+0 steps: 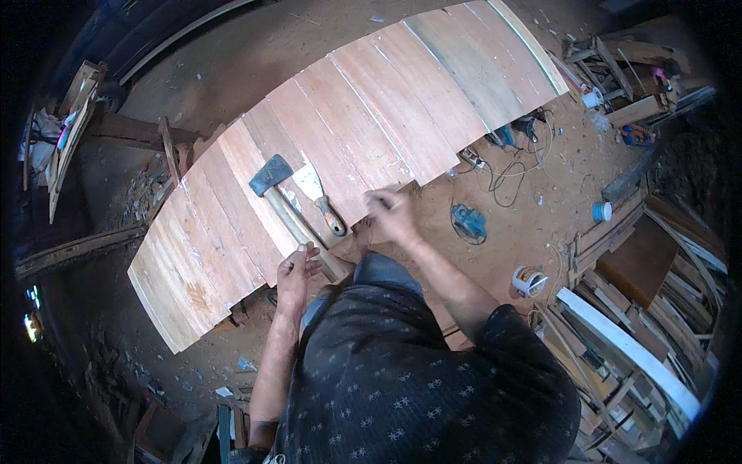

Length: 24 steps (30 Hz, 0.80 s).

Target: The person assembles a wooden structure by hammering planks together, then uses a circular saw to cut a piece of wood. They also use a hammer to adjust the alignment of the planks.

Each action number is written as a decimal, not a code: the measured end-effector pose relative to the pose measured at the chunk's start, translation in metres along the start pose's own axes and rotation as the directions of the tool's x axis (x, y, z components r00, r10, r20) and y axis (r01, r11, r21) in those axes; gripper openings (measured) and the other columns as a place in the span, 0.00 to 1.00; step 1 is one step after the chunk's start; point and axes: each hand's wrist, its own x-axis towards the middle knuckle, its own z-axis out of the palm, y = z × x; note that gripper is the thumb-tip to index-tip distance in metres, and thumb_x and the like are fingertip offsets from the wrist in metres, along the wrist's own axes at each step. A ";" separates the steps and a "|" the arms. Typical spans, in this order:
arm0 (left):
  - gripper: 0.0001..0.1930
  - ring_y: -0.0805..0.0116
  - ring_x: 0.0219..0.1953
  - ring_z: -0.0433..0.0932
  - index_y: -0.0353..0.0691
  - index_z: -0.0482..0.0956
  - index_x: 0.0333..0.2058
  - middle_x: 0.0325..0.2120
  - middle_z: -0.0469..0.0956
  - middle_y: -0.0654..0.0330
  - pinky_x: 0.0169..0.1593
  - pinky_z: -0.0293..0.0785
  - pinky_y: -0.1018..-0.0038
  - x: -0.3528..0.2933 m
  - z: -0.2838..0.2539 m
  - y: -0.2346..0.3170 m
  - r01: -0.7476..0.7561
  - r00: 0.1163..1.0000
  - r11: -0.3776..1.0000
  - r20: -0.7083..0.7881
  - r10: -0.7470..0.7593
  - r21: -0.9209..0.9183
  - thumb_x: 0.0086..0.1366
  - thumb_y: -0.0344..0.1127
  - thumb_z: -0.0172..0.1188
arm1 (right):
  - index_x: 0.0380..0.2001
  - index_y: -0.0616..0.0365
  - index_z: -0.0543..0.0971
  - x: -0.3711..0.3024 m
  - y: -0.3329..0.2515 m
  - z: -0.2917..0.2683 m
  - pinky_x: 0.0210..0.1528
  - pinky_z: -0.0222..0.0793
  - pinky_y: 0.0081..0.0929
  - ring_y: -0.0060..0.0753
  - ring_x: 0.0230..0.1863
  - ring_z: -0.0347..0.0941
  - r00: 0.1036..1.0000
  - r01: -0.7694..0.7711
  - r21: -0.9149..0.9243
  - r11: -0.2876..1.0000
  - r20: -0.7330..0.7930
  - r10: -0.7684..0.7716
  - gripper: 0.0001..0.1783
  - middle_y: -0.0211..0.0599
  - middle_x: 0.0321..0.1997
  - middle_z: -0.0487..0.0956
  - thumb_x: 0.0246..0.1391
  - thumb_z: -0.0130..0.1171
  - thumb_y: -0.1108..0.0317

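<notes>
A long panel of joined wooden boards point(363, 100) lies in front of me, with pale streaks along several seams. A hatchet point(286, 213) rests on it, its dark head away from me and its wooden handle toward me. Beside the hatchet lies a putty knife point(311, 185) with a whitish blade and a dark handle. My left hand point(295, 277) is by the lower end of the hatchet handle, fingers curled in; what they hold, if anything, is hidden. Over the panel's near edge, my right hand point(396, 219) is closed and slightly blurred, its fingertips around something too small to name.
On the dirt floor at right are a blue power tool point(468, 223), tangled cables point(510, 182), a white bucket point(529, 281) and a small blue-and-white container point(601, 212). Stacked timber point(649, 309) fills the lower right. A wooden beam point(81, 251) extends at left.
</notes>
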 end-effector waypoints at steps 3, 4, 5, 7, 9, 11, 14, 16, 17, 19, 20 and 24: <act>0.21 0.72 0.38 0.78 0.35 0.79 0.51 0.41 0.81 0.58 0.44 0.76 0.73 0.006 -0.021 -0.032 0.001 1.000 0.999 -0.016 -0.002 -0.045 0.74 0.48 0.53 | 0.42 0.67 0.82 0.018 0.003 -0.050 0.38 0.75 0.22 0.23 0.33 0.78 0.991 -0.047 0.150 0.988 -0.116 0.064 0.11 0.36 0.34 0.84 0.55 0.63 0.75; 0.20 0.72 0.38 0.79 0.37 0.79 0.50 0.38 0.81 0.59 0.43 0.76 0.73 0.006 -0.023 -0.037 0.025 1.000 0.998 0.012 -0.024 -0.055 0.74 0.47 0.53 | 0.42 0.68 0.82 0.020 -0.001 -0.069 0.37 0.75 0.22 0.22 0.32 0.77 0.985 -0.019 0.170 0.985 -0.167 0.048 0.11 0.35 0.33 0.83 0.54 0.63 0.76; 0.19 0.72 0.37 0.79 0.37 0.79 0.50 0.38 0.81 0.60 0.43 0.76 0.73 0.010 -0.025 -0.044 0.052 0.998 0.998 0.032 -0.051 -0.035 0.74 0.47 0.53 | 0.42 0.69 0.82 0.023 -0.002 -0.088 0.35 0.74 0.21 0.22 0.31 0.77 0.976 0.010 0.187 0.982 -0.217 0.032 0.12 0.35 0.32 0.83 0.54 0.63 0.77; 0.19 0.72 0.37 0.79 0.37 0.79 0.50 0.37 0.81 0.60 0.43 0.76 0.73 0.017 -0.027 -0.047 0.093 0.994 0.996 0.052 -0.094 0.015 0.74 0.47 0.54 | 0.42 0.69 0.81 0.038 -0.011 -0.119 0.34 0.74 0.21 0.21 0.29 0.76 0.963 0.051 0.221 0.974 -0.269 0.010 0.12 0.34 0.31 0.82 0.54 0.63 0.78; 0.19 0.71 0.38 0.78 0.36 0.79 0.50 0.39 0.81 0.59 0.44 0.76 0.72 0.014 -0.021 -0.039 0.048 0.999 0.999 0.023 -0.049 0.024 0.74 0.47 0.54 | 0.42 0.69 0.81 0.058 -0.019 -0.144 0.34 0.74 0.21 0.22 0.29 0.76 0.959 0.063 0.245 0.967 -0.283 0.010 0.12 0.33 0.32 0.82 0.53 0.62 0.78; 0.19 0.71 0.39 0.78 0.36 0.78 0.51 0.41 0.81 0.58 0.45 0.75 0.71 0.018 -0.010 -0.025 0.002 1.000 1.000 -0.014 -0.002 0.032 0.73 0.46 0.54 | 0.40 0.69 0.82 0.090 -0.022 -0.171 0.35 0.74 0.21 0.23 0.31 0.77 0.951 0.089 0.199 0.976 -0.308 -0.024 0.11 0.34 0.32 0.83 0.54 0.64 0.76; 0.22 0.69 0.41 0.77 0.34 0.75 0.55 0.47 0.79 0.55 0.48 0.75 0.70 0.022 0.018 0.004 -0.076 0.994 0.996 -0.081 0.078 0.038 0.73 0.47 0.54 | 0.40 0.68 0.83 0.156 -0.009 -0.213 0.38 0.75 0.24 0.27 0.33 0.79 0.925 0.187 -0.033 0.982 -0.330 -0.187 0.11 0.37 0.34 0.84 0.55 0.64 0.72; 0.24 0.69 0.43 0.77 0.33 0.73 0.58 0.49 0.78 0.55 0.51 0.75 0.69 0.028 0.031 0.007 -0.097 0.976 0.995 -0.201 0.088 -0.036 0.74 0.46 0.52 | 0.40 0.65 0.83 0.208 -0.005 -0.235 0.41 0.76 0.28 0.32 0.34 0.80 0.878 0.298 -0.275 0.914 -0.296 -0.376 0.12 0.39 0.35 0.84 0.57 0.64 0.68; 0.24 0.69 0.43 0.77 0.33 0.72 0.58 0.49 0.78 0.55 0.51 0.75 0.69 0.033 0.042 0.008 -0.089 0.960 0.993 -0.272 0.064 -0.079 0.74 0.46 0.52 | 0.41 0.63 0.84 0.233 -0.006 -0.247 0.43 0.75 0.29 0.34 0.36 0.80 0.898 0.259 -0.361 0.896 -0.252 -0.361 0.12 0.40 0.36 0.84 0.57 0.63 0.66; 0.23 0.68 0.43 0.77 0.33 0.72 0.59 0.48 0.77 0.55 0.51 0.75 0.69 0.031 0.072 0.008 -0.121 0.929 0.973 -0.368 0.040 -0.198 0.74 0.45 0.52 | 0.42 0.58 0.84 0.272 -0.010 -0.262 0.46 0.75 0.32 0.40 0.39 0.81 0.943 0.176 -0.527 0.831 -0.152 -0.296 0.13 0.42 0.39 0.84 0.58 0.61 0.63; 0.23 0.69 0.42 0.77 0.34 0.71 0.59 0.46 0.78 0.57 0.49 0.76 0.70 0.035 0.080 -0.001 -0.097 0.930 0.962 -0.369 -0.004 -0.254 0.74 0.44 0.51 | 0.42 0.54 0.85 0.287 -0.010 -0.268 0.49 0.74 0.35 0.45 0.44 0.79 0.943 0.224 -0.495 0.839 -0.109 -0.315 0.13 0.43 0.40 0.83 0.56 0.61 0.61; 0.16 0.73 0.36 0.79 0.39 0.79 0.50 0.38 0.81 0.64 0.42 0.77 0.72 0.029 0.149 0.009 0.005 0.924 0.968 -0.369 -0.101 -0.253 0.72 0.43 0.56 | 0.39 0.58 0.85 0.327 -0.016 -0.281 0.48 0.73 0.37 0.45 0.44 0.78 0.910 0.337 -0.669 0.663 0.050 -0.412 0.12 0.44 0.39 0.82 0.54 0.63 0.64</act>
